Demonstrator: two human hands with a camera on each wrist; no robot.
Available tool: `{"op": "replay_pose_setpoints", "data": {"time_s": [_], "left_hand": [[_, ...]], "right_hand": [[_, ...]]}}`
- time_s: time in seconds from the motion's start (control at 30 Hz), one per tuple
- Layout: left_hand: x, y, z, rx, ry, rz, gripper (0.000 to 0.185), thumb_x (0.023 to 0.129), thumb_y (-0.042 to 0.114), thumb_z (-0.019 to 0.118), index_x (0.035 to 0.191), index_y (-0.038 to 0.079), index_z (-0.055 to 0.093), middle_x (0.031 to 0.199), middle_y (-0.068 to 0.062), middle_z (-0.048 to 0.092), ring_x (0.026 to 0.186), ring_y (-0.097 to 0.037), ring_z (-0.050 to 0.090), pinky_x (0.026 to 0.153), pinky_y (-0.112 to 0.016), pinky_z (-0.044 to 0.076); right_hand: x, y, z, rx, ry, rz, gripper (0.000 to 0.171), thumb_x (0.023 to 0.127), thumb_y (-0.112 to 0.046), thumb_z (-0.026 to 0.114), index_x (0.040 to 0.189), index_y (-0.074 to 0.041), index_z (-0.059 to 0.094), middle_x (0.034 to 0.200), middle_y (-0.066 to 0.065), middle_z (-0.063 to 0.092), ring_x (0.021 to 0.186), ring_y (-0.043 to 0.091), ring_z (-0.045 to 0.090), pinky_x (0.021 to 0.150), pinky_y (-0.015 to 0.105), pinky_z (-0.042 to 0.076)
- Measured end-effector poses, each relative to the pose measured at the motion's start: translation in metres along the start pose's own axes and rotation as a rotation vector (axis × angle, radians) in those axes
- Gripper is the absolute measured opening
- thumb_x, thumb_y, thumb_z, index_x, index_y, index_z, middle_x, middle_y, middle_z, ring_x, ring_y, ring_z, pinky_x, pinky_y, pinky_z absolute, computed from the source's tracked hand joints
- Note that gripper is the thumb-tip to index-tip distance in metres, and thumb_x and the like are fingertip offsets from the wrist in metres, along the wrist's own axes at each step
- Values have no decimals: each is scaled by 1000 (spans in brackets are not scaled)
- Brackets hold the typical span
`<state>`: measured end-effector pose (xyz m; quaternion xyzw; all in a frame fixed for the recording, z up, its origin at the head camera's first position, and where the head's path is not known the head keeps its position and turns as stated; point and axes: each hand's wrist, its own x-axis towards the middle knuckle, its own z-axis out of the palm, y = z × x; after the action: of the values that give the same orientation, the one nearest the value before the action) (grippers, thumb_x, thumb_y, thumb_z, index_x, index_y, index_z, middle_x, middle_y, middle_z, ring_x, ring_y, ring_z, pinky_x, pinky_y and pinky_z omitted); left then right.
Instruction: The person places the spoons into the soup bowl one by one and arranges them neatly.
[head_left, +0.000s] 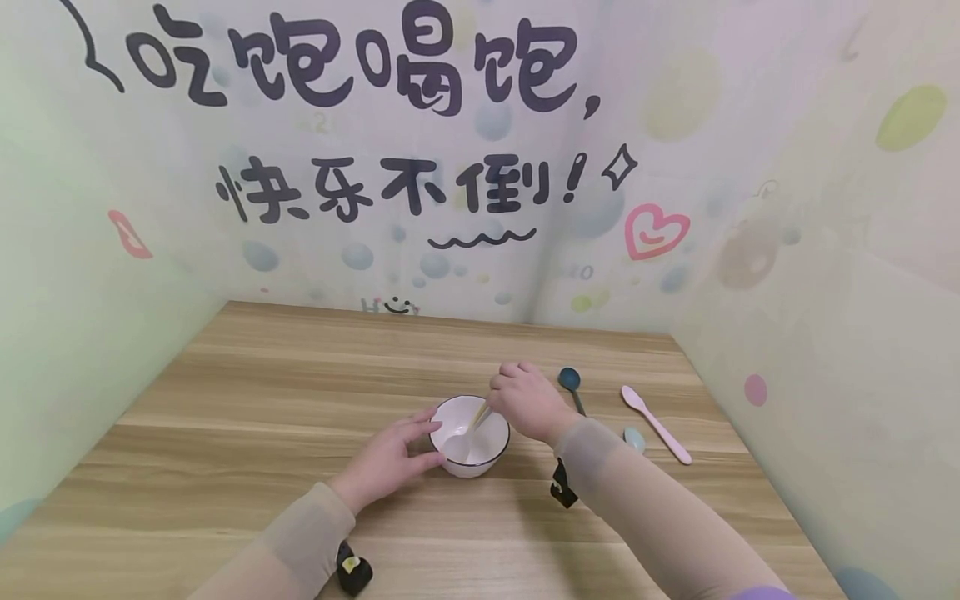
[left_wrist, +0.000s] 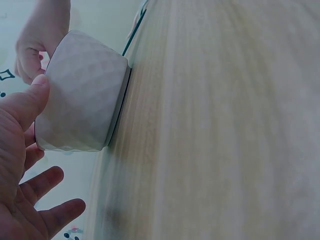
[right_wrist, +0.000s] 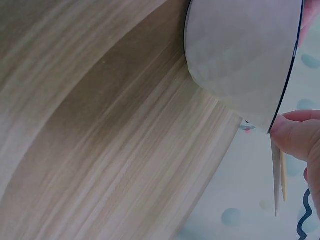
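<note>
A white bowl [head_left: 468, 468] with a dark rim stands upright on the wooden table. My left hand [head_left: 393, 457] holds its left side, thumb toward the near rim and index finger farther along it; the lower fingers [left_wrist: 65, 212] spread away from the faceted wall. My right hand [head_left: 528, 402], above the far right rim, pinches a thin pale utensil, apparently a spoon [head_left: 477, 417], with a yellowish handle. It slants into the bowl, where a pale rounded end shows faintly. In the right wrist view, narrow ends of the handle [right_wrist: 276, 175] stick out past the fingers.
Right of the bowl lie a dark teal spoon [head_left: 570, 381], a pink spoon [head_left: 656, 423] and a light teal spoon [head_left: 634, 439] partly hidden by the right sleeve. The table [head_left: 300, 358] meets a printed wall [head_left: 360, 275] at the back and walls at both sides.
</note>
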<state>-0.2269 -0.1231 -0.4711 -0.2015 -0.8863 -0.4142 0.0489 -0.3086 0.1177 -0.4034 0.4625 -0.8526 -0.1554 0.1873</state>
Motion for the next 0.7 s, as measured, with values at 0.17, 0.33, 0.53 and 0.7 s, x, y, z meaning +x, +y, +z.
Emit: {"op": "replay_pose_setpoints", "data": {"time_s": [0.17,0.33,0.53,0.7], "left_hand": [[1,-1,0,3,-5,3,54,85,32,74,128,2,61,147,-10,44,134,-33,41,108,-50,34],[1,-1,1,5,-5,7,54,85,33,74,128,2,61,147,-10,44,134,-33,41,108,-50,35],[1,1,1,10,-1,-5,53,84,31,75,127,2,62,147,-9,45,133,-33,42,108,-50,35],[0,3,0,5,-2,-15,53,84,29,76,127,1,62,147,-9,45,133,-33,41,108,-50,35]], "right_hand": [[-3,0,-3,-1,11,2,6,88,-21,69,87,-24,74,87,-9,64,84,15,47,76,30,40],[-8,1,-5,72,61,44,4,85,-22,72,87,-24,74,87,-8,65,86,16,51,76,31,42],[-19,3,-5,204,130,156,7,81,-21,77,88,-23,76,88,-9,66,88,16,52,75,32,41],[-27,6,-2,270,197,216,10,79,-19,79,88,-22,76,87,-8,66,86,17,54,73,34,42]]}}
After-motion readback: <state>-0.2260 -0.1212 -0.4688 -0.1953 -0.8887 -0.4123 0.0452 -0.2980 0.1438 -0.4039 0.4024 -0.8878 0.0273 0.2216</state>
